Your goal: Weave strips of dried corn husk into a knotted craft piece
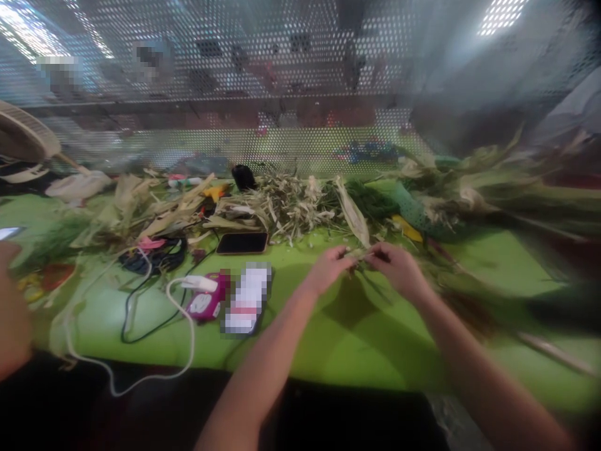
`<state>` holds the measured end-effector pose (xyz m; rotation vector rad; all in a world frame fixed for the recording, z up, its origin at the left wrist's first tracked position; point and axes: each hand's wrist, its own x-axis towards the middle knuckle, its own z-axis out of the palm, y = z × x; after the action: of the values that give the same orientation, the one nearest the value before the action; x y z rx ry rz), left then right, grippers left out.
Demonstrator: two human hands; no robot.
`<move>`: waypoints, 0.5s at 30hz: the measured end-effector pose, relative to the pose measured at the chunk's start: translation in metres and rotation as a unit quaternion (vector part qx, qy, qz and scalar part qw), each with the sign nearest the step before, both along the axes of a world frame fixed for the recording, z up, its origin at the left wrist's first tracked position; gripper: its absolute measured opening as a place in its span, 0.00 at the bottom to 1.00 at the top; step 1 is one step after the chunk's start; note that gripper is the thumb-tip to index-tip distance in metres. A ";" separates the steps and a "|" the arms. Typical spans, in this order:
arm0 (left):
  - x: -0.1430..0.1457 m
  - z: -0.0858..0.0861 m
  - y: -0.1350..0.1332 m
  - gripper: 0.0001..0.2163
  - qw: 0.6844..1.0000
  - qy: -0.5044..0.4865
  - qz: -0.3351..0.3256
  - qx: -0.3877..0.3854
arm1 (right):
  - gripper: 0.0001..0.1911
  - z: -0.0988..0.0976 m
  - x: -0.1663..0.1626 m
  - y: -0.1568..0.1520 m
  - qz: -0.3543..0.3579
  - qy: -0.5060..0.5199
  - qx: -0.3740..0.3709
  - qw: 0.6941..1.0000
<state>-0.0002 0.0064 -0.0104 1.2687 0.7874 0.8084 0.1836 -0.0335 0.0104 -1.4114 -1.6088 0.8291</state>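
Over the green table (300, 351), my left hand (331, 268) and my right hand (398, 266) meet with fingers pinched close together. Between them is a pale dried corn husk (353, 213), its long blade pointing up and away from me. Both sets of fingertips close on its near end, where a short greenish bit shows. Fine detail at the fingertips is blurred. Just beyond my hands lies a heap of shredded husk strips (300, 203).
To the left are a phone with a lit screen (248, 297), a dark phone (242, 243), a magenta power adapter (206, 300) and a white cable (192, 344). Larger husks (474, 194) lie blurred at right. Another person's arm (14, 313) enters at left. A perforated metal screen (282, 75) stands behind.
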 end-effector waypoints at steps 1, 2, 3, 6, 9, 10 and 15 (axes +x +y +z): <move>0.001 0.001 -0.001 0.08 1.000 -0.013 0.002 -0.008 | 0.15 0.000 -0.001 0.000 0.004 0.001 0.001 1.000; 0.001 0.003 -0.001 0.08 1.000 -0.024 0.004 -0.014 | 0.14 0.000 -0.001 0.000 0.005 -0.002 0.006 1.000; 0.001 0.004 -0.002 0.08 0.999 -0.032 0.006 -0.019 | 0.14 0.001 -0.002 0.000 0.003 -0.008 0.012 1.000; 0.000 0.007 -0.002 0.09 0.999 -0.031 0.013 -0.016 | 0.13 0.007 -0.001 -0.003 -0.025 -0.048 0.034 0.998; -0.003 0.006 0.001 0.11 0.999 -0.020 0.033 -0.006 | 0.14 0.015 0.014 -0.014 -0.064 -0.101 0.045 0.992; -0.004 0.006 0.002 0.11 0.999 -0.023 0.043 -0.009 | 0.15 0.017 0.023 -0.020 -0.076 -0.124 0.051 0.988; -0.005 0.005 0.005 0.11 0.995 -0.057 0.076 -0.033 | 0.15 0.008 0.088 -0.068 -0.061 -0.345 0.026 0.936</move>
<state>-0.0050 0.0110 -0.0051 1.1038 0.8188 0.9602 0.2720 -0.1016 0.0184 -1.8664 -1.9982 0.2034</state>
